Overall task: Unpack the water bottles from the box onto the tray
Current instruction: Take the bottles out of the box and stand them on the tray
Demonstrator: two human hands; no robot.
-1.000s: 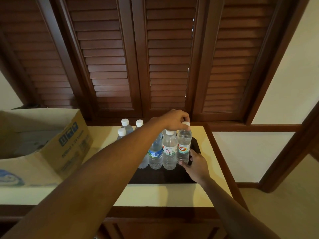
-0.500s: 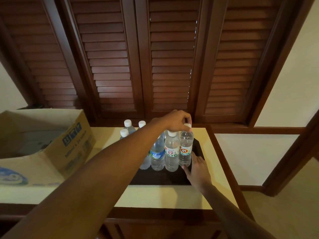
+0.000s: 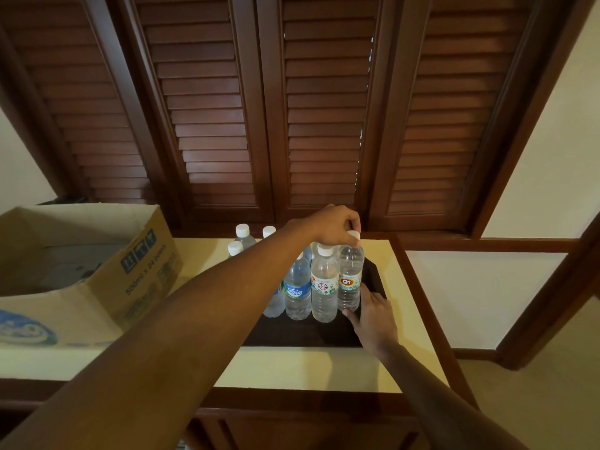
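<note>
Left hand (image 3: pixel 334 226) grip pinched the white cap of the clear plastic Q1-label bottle (image 3: pixel 350 277); right hand (image 3: pixel 373 315) fingers lay loosely spread against its base on the dark rectangular tray (image 3: pixel 373 277). Roughly seven bottles stood there, so mostly done by my read. Brown cardboard box (image 3: pixel 97 271) on the cream counter (image 3: pixel 292 368) was open; contents unclear.

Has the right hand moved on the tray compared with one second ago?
Yes, slightly. The right hand has slid toward the tray's right edge, along the base of the Q1 bottle; its fingers reach further back beside the bottle.
</note>
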